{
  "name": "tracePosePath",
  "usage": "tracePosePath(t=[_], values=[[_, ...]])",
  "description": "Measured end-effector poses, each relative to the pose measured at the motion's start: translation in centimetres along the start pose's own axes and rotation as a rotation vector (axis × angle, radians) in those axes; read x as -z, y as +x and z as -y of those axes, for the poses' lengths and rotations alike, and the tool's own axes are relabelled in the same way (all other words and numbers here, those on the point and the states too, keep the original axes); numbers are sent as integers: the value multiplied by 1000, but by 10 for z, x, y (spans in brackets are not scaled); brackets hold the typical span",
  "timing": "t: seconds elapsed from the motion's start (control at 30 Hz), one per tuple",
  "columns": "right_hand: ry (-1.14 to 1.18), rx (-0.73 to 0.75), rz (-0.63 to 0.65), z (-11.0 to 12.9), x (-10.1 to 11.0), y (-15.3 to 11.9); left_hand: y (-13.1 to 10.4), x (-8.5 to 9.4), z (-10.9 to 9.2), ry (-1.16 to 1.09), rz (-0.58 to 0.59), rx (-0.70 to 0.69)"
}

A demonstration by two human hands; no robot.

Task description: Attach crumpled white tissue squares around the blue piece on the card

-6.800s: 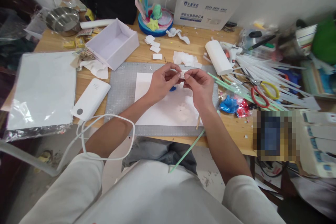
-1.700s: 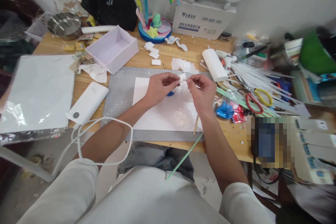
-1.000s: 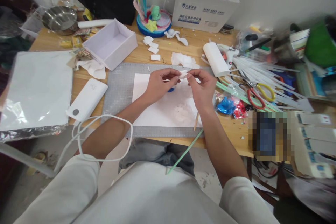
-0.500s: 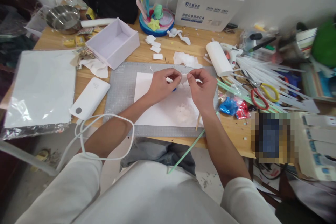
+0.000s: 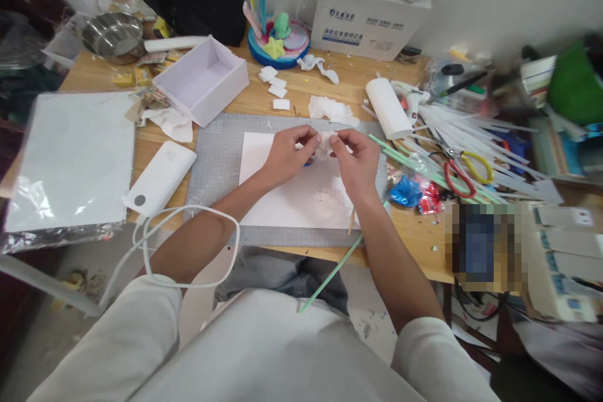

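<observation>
My left hand pinches one side of a small, thin white piece that looks like tissue. The other side of the piece is in the pinch of my right hand. Both hands are above a white sheet of paper, which lies on a grey cutting mat. A bit of something blue shows just under my left fingertips, mostly hidden. On the sheet below the hands is a pale, roundish patch. A thin wooden stick lies beside my right wrist.
Behind the mat are a lilac box, torn white tissue and a white roll. Scissors, white sticks and green sticks lie at the right. A white power bank with a looped cable is at the left.
My right hand has moved slightly left, closer to my left hand. The white piece between them looks more bunched. The whole view has shifted a little.
</observation>
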State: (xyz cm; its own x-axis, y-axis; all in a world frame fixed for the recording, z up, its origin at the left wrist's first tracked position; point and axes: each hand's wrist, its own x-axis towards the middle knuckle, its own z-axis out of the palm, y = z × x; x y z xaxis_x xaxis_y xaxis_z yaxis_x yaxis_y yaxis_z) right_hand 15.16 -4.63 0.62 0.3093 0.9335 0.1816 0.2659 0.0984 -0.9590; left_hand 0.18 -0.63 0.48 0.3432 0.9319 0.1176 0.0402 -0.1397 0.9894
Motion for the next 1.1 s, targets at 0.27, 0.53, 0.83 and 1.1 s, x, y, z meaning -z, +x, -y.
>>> tracePosePath(t=[0.27,0.53,0.83,1.1], values=[[168,-92,27,-3,-3,1,1,0,3,-92,2,37],[273,-222,-14,0,0,5,5,2,9,-153,-3,65],[360,-280,-120,0,7,15,7,0,12,-128,-81,75],[287,-197,-63,2,2,8,3,2,9,-42,-111,15]])
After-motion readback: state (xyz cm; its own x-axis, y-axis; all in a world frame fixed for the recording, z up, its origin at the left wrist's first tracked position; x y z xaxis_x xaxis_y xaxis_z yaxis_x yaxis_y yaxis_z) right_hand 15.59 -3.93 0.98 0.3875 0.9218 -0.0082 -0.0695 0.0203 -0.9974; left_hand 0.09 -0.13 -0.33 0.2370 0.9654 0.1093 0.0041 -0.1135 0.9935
